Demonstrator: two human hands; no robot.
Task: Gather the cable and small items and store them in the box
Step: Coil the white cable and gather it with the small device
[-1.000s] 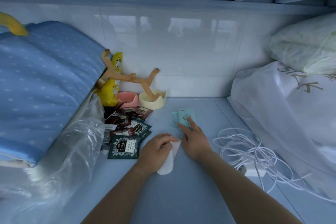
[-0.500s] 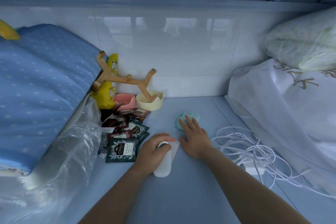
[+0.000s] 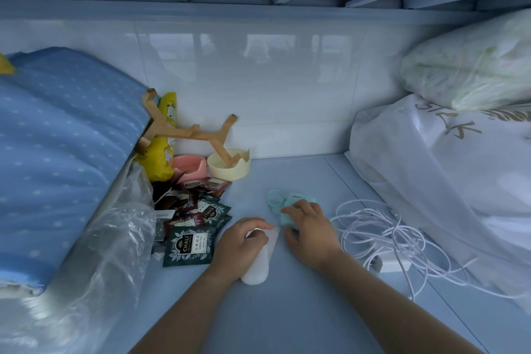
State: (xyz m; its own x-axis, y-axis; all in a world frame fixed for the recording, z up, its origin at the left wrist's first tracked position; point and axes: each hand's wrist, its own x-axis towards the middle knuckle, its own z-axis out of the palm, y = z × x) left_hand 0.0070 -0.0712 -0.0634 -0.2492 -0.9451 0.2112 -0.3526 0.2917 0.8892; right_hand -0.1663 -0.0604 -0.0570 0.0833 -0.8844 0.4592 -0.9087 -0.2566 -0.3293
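My right hand (image 3: 309,227) closing on mint gadget (image 3: 287,214): light, rigid, pinch sides. Left hand (image 3: 244,241) wraps white tube (image 3: 257,267), smooth. Cable (image 3: 382,233) right of right hand: floppy, tangle-prone. Box unseen.

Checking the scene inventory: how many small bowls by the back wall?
2: pink bowl beside the yellow bag, cream bowl to its right, with the wooden stand's leg in it. None looks hidden.

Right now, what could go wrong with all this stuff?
The white cable lies in loose tangled loops beside the right hand, so it may snag or knot when gathered. The left hand already holds a white tube, leaving few fingers for the tea packets, which could slip.
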